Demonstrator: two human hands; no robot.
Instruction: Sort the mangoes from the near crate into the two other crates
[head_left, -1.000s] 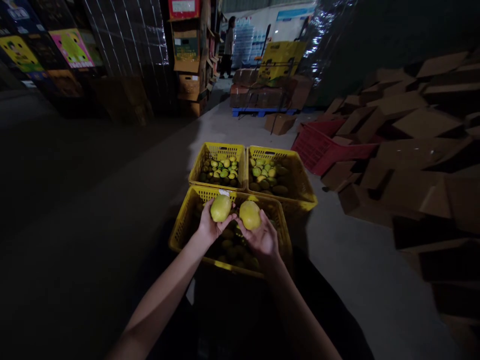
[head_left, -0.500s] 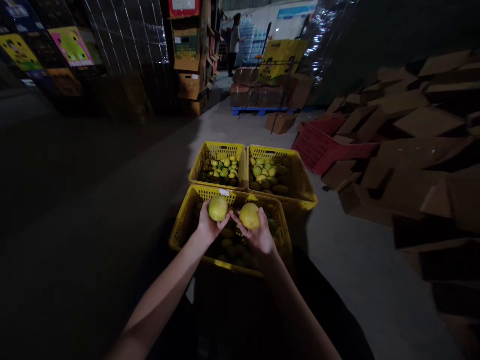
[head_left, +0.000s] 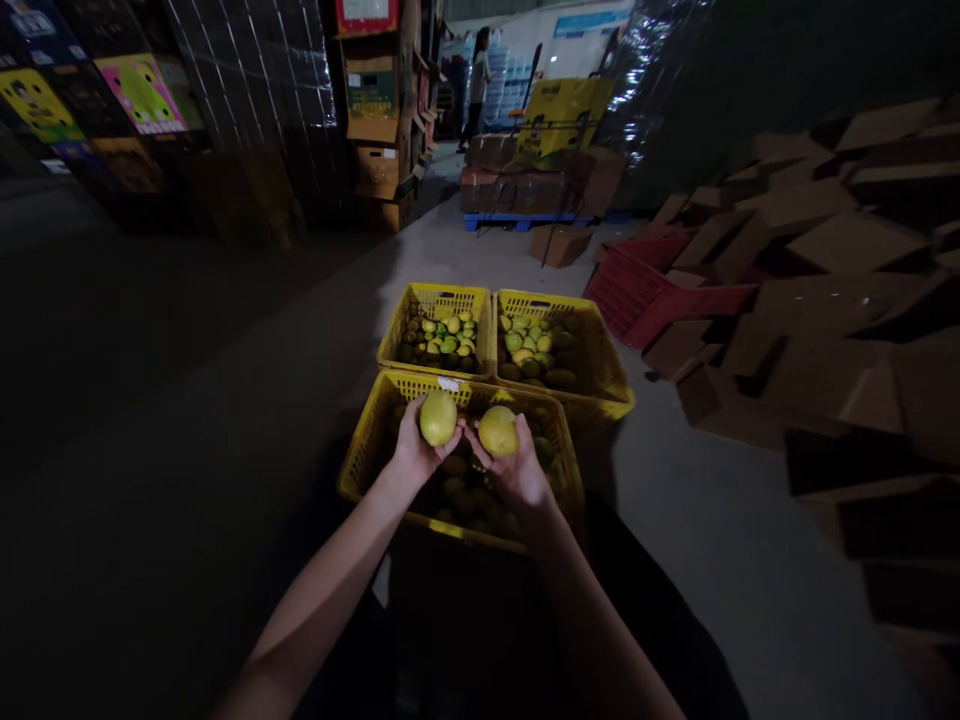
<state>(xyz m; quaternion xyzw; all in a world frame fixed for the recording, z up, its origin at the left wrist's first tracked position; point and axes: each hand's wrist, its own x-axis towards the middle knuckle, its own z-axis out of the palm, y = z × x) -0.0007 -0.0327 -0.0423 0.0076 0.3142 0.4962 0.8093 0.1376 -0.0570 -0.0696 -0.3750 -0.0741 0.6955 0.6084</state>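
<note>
My left hand [head_left: 418, 440] is closed around a yellow-green lemon [head_left: 438, 418], held from below and the side. A second, yellower lemon [head_left: 498, 431] rests in the curled fingers of my right hand [head_left: 521, 470]. The two hands are side by side, their fingertips close together; I cannot tell whether they touch. Both are over the front yellow crate [head_left: 457, 532], where more fruit [head_left: 472, 500] lies in shadow. Behind it stand a left yellow crate [head_left: 381, 352] and a right yellow crate [head_left: 611, 365], each with several yellow and green lemons inside.
A red crate [head_left: 637, 300] and a heap of cardboard boxes [head_left: 810, 340] lie to the right. Farther back, a blue pallet [head_left: 499, 222] carries boxes. A person [head_left: 477, 85] is in the background. Stacked cartons [head_left: 375, 130] rise at the back left.
The lemon in my left hand has turned a little, and the one in my right hand has shifted slightly. The person in the background has moved to the right.
</note>
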